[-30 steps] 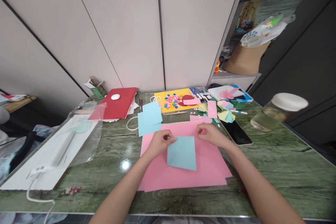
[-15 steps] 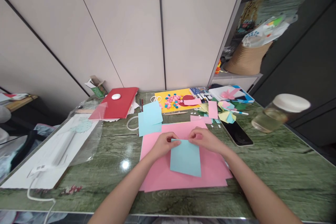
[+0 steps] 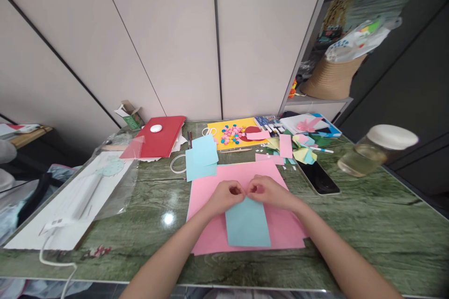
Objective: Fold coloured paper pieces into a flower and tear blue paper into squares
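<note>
A light blue paper square (image 3: 247, 224) lies over the large pink sheets (image 3: 206, 238). At its far edge my left hand (image 3: 228, 195) pinches the paper, thumb and fingertips pressed together. My right hand (image 3: 267, 192) pinches the same edge just beside it, so the fingertips of both hands nearly touch. Whether the edge is folded between the fingers is hidden. Two more light blue squares (image 3: 205, 152) overlap the pink sheets' far left corner.
Scissors (image 3: 209, 131), a tape roll (image 3: 178, 163) and pompoms on yellow paper (image 3: 221, 126) lie behind. To the right are a phone (image 3: 320, 178), paper scraps (image 3: 286, 145) and a lidded jar (image 3: 377, 149). A red folder (image 3: 159, 138) and corded tool (image 3: 82, 198) are left.
The light blue square has shifted slightly toward the front edge. My hands have come closer together at the middle of its far edge.
</note>
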The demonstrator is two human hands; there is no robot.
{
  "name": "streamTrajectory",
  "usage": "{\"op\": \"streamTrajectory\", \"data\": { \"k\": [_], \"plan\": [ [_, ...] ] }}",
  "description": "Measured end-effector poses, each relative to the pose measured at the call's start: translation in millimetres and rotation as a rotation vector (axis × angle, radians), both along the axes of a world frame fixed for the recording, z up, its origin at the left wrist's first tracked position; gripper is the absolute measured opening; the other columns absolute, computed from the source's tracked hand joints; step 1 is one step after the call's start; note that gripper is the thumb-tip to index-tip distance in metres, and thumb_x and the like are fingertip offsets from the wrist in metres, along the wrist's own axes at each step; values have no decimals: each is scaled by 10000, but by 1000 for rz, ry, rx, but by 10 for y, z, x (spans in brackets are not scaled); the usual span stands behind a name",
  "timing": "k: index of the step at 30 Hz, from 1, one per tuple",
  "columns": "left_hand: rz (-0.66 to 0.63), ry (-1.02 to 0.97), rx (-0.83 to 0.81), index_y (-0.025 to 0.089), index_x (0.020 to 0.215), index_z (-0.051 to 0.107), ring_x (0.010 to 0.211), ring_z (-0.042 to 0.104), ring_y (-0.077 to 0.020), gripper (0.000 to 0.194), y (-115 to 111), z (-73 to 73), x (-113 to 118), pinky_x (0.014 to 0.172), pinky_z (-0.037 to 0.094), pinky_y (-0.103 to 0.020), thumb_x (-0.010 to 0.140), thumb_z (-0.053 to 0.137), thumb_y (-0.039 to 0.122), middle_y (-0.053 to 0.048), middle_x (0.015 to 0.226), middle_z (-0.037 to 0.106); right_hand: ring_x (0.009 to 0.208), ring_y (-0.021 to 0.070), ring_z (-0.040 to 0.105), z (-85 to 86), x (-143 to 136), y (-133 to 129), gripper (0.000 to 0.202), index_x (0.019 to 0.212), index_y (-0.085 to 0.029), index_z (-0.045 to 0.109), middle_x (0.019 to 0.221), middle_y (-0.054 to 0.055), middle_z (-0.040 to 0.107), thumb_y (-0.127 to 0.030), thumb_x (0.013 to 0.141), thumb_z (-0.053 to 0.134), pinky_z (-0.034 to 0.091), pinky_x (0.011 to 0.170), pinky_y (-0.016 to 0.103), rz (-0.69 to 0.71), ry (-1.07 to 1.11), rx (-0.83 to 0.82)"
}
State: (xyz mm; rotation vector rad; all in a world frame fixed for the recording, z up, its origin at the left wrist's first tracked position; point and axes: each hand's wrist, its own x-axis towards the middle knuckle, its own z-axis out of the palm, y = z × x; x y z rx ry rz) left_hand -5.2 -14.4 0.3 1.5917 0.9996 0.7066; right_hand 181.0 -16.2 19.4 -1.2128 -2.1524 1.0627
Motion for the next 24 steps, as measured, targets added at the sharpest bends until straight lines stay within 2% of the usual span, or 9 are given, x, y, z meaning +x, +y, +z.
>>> {"op": "streamTrajectory", "data": {
  "k": [8,15,18,21,24],
  "plan": [
    [8,-41,-34,136,650,607,575,489,-100,75,103,58,-162,556,368,-217,615,541,139,5,619,579,756,160,541,31,318,119,141,717,-184,608,769,22,610,-308,748,549,406,709,280,-55,38,-16],
    [113,-88,-17,138,630,553,598,508,-107,39,271,49,-321,618,400,-234,637,516,130,7,606,549,720,156,515,79,596,220,208,713,-172,596,737,21,595,-358,774,526,381,666,276,-151,73,-6],
    [134,-108,-2,143,716,558,689,546,-127,67,246,66,-279,680,419,-251,702,541,206,-16,704,583,731,157,527,82,539,199,196,714,-170,597,749,24,604,-347,767,533,392,679,274,-133,88,-22],
    [110,-102,15,157,848,579,786,566,-151,208,164,74,-180,709,422,-256,704,611,305,-37,838,615,736,157,542,59,385,152,168,712,-171,601,757,23,612,-323,753,545,405,689,273,-87,99,-41],
    [82,-59,25,147,774,603,711,555,-147,227,86,57,-89,637,408,-242,674,656,345,-33,770,622,722,153,538,27,248,116,142,695,-172,587,737,17,598,-291,750,535,410,685,275,-75,107,-35]
  ]
}}
